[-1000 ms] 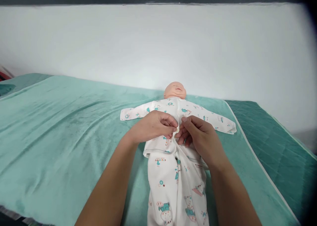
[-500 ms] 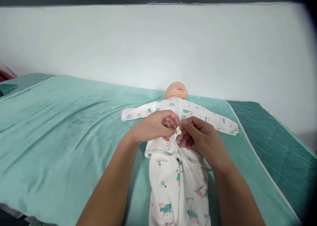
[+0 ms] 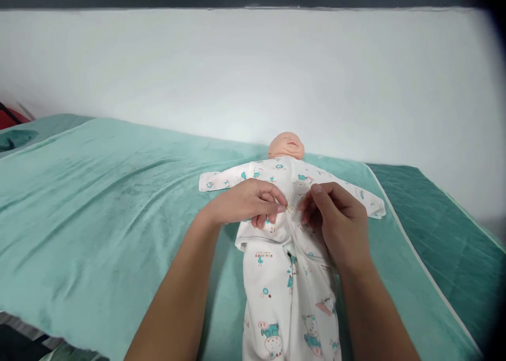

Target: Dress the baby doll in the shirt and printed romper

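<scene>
A baby doll [image 3: 286, 146] lies on its back in a white printed baby shirt [image 3: 272, 166] with arms spread, and matching trousers [image 3: 269, 298]. A pale round button [image 3: 291, 208] shows at the middle of the shirt front. Close to its left side, my left hand [image 3: 253, 203] has thumb and forefinger together at the shirt's front edge. My right hand [image 3: 336, 213] hovers over the right side of the shirt, off the button, its fingers loosely curled and partly blurred. Nothing shows between them. Both hands hide parts of the shirt.
A light green blanket [image 3: 98, 218] spreads under the doll, with a darker green quilted cover [image 3: 435, 218] at the right. Behind the doll's head rises a white wall [image 3: 237, 76]. A red object [image 3: 10, 118] shows at the far left edge.
My right hand has drawn away to the right from the button. The button now rests against the shirt front, while my left hand stays beside it. The view has shifted slightly.
</scene>
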Action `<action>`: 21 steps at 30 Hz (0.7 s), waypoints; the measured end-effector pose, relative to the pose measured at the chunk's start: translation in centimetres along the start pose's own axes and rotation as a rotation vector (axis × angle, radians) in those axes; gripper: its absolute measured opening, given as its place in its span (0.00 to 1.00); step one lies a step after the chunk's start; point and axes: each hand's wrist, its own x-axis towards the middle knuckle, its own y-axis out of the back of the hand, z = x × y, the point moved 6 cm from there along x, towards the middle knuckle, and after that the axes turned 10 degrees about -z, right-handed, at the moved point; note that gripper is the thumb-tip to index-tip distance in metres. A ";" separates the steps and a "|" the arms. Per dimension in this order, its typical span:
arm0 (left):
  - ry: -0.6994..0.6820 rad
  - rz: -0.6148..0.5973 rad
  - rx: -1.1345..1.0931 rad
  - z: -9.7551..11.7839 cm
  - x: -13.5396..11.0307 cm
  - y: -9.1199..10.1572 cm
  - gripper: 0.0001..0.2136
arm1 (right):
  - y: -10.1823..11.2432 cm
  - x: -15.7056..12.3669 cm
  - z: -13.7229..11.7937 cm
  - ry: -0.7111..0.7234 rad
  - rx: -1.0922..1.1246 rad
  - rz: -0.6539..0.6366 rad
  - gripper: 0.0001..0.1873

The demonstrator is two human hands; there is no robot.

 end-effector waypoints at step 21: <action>-0.088 0.941 0.246 -8.7 -9.9 -6.4 0.11 | -1.3 -9.7 1.6 0.144 -0.248 -0.056 0.09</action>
